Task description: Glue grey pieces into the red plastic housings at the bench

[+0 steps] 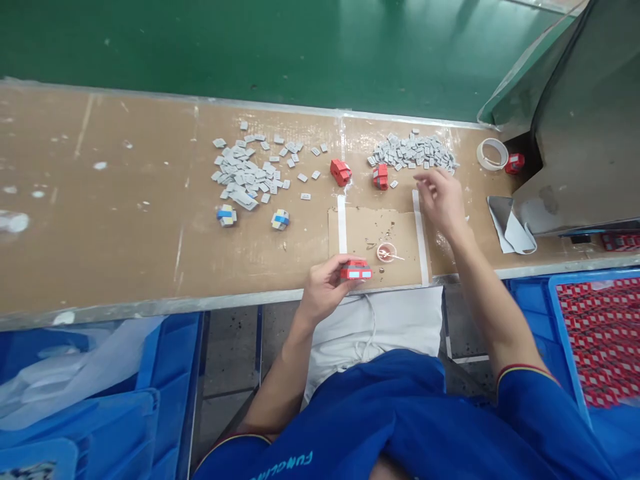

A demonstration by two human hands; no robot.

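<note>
A red toy vehicle (356,270) with pale windows is gripped by my left hand (323,288) at the table's front edge. My right hand (441,203) hovers over the table just below the right pile of small grey pieces (414,151), fingers curled; whether they hold something is too small to tell. Two more red toy parts, one (341,172) near the white tape line and another (380,177) to its right, sit on the table. A small round cup (387,252) with a white stick across it stands on the cardboard sheet (360,223).
To the left lie a larger grey pile (245,170) and two blue-banded blocks (227,215) (280,219). A tape roll (492,155) and folded sheet (510,225) lie at right. Blue crates (553,293) (173,373) flank me; the right one holds many red pieces.
</note>
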